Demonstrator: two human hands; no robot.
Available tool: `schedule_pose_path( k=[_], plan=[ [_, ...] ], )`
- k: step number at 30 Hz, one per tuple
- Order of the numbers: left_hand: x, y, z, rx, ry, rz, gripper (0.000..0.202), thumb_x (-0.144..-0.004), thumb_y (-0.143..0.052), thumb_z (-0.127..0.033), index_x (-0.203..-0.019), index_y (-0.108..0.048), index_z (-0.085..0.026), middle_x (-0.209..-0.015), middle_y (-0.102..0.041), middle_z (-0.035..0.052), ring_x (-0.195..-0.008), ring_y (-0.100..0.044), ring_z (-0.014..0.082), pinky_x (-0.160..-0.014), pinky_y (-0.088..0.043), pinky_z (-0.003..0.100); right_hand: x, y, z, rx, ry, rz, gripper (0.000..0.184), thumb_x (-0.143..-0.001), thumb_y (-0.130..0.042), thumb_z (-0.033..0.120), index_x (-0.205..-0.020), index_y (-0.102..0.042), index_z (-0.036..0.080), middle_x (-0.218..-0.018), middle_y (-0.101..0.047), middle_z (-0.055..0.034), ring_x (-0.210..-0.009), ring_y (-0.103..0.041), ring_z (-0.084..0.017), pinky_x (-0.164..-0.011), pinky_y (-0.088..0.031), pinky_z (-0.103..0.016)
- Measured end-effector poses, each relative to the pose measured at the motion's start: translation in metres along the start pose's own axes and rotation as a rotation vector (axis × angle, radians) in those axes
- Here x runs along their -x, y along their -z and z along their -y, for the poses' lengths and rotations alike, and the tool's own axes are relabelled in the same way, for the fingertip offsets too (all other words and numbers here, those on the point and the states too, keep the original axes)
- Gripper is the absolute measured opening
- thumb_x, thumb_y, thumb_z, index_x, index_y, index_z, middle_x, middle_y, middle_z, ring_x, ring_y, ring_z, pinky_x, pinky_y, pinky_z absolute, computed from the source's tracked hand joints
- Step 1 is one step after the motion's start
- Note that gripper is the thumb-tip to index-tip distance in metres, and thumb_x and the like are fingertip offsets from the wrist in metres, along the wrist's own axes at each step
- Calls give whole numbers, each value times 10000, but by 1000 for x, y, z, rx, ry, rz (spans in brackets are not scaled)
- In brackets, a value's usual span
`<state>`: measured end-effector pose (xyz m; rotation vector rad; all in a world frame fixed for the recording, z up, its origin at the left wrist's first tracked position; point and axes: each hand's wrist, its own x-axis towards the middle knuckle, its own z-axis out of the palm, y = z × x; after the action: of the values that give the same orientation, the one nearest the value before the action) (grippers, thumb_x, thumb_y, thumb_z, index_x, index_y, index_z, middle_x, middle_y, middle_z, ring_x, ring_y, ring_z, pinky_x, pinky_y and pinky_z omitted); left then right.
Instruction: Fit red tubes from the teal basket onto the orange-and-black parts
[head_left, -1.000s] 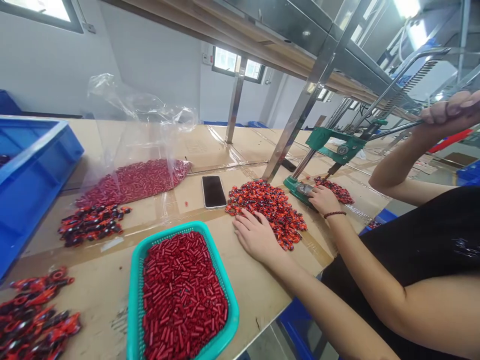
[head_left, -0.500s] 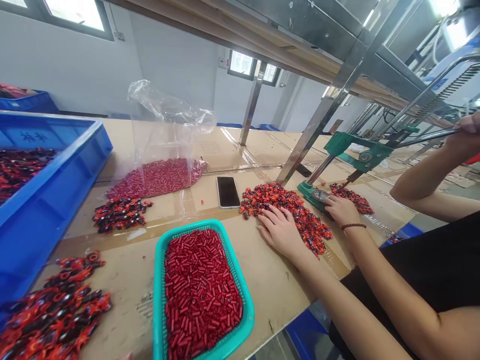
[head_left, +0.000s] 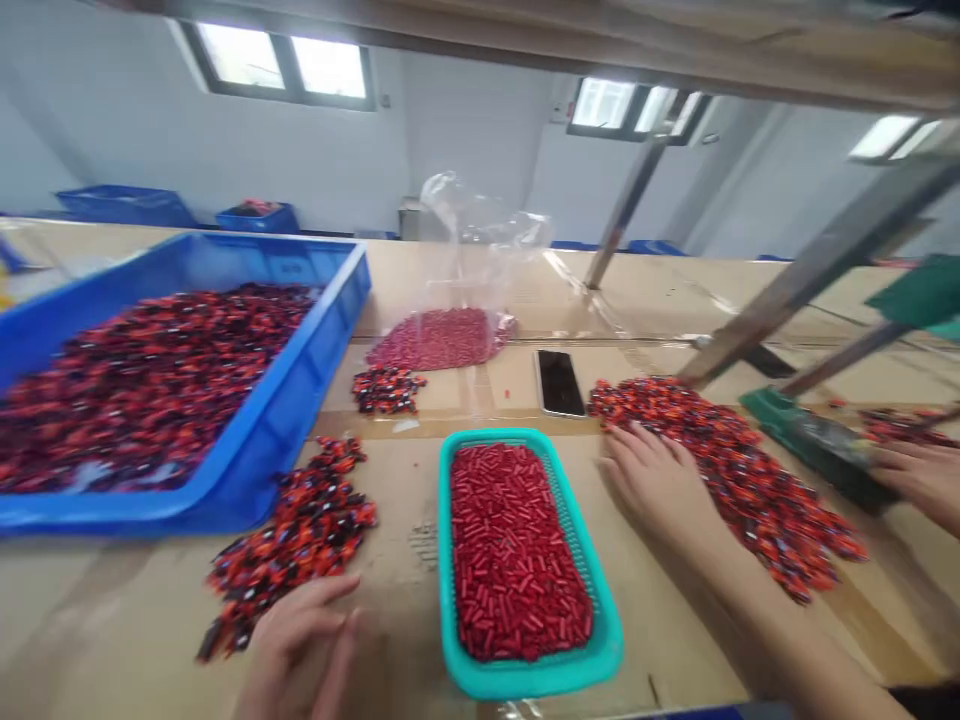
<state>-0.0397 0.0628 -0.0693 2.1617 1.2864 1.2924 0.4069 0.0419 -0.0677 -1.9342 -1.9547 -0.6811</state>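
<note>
Hands open, left hand (head_left: 300, 652) beside red-black parts (head_left: 292, 540) at lower left, right hand (head_left: 656, 488) flat against a second pile (head_left: 750, 490), seemingly spreading it within reach.

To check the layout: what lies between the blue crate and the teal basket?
In the head view, a loose heap of small red-and-black parts lies between the blue crate and the teal basket.

We get bright daylight from the windows (head_left: 277, 60) at upper left, faint shadows, and motion blur throughout, worst on the hand (head_left: 300, 650) at bottom centre.
</note>
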Motion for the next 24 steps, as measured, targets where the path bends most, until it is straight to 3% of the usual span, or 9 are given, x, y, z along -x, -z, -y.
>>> schedule_pose_path(
  k=[3, 7, 10, 13, 17, 21, 24],
  plan=[
    [-27, 6, 0, -380, -286, 126, 88, -977, -599, -210, -1045, -632, -254, -1083, -808, 61, -1010, -737, 255, -869, -530, 387, -1, 21, 22, -185, 104, -41, 314, -1092, -424, 291, -1149, -697, 147, -1149, -756, -157, -1087, -699, -281, -967, -548, -478],
    [-56, -5, -3, -652, -298, 266, 222, -1000, -516, -122, -1135, -667, -213, -1189, -800, 90, -1141, -688, 313, -977, -460, 481, -8, 46, 76, -402, 285, -34, 283, -1100, -420, 338, -1209, -655, 225, -1118, -766, -80, -1031, -716, -213, -890, -574, -350],
    [-68, -18, -4, -711, -290, 331, 244, -949, -543, -59, -1057, -715, -194, -1146, -794, 111, -1117, -674, 327, -1003, -451, 503, -7, 46, 113, -449, 378, -15, 288, -1102, -420, 345, -1216, -656, 225, -1068, -775, -68, -986, -720, -223, -851, -566, -360],
    [-75, -26, -5, -715, -286, 369, 283, -917, -517, 3, -946, -733, -177, -1018, -776, 131, -1061, -662, 331, -1013, -448, 515, -2, 34, 132, -422, 387, 1, 330, -1108, -369, 321, -1083, -685, 226, -946, -761, -64, -853, -707, -237, -730, -527, -373],
    [-78, -29, -5, -644, -253, 368, 281, -926, -504, -3, -915, -732, -168, -946, -731, 146, -1028, -629, 339, -1013, -436, 540, 2, 26, 135, -397, 361, 47, 366, -1083, -374, 211, -819, -626, 236, -765, -674, -32, -726, -643, -217, -664, -456, -346],
    [-75, -28, -6, -471, -203, 327, 251, -953, -513, -66, -1004, -727, -186, -980, -693, 129, -996, -608, 316, -1002, -438, 553, 2, 30, 133, -386, 354, 75, 301, -1047, -415, 176, -826, -612, 231, -789, -663, -41, -756, -618, -216, -704, -444, -348],
    [-71, -25, -11, -256, -177, 305, 246, -966, -500, -93, -1044, -704, -207, -1001, -651, 89, -956, -622, 253, -936, -509, 441, 2, 31, 135, -383, 345, 82, 292, -1049, -423, 179, -826, -605, 229, -795, -662, -42, -772, -610, -218, -708, -429, -348]
  ],
)
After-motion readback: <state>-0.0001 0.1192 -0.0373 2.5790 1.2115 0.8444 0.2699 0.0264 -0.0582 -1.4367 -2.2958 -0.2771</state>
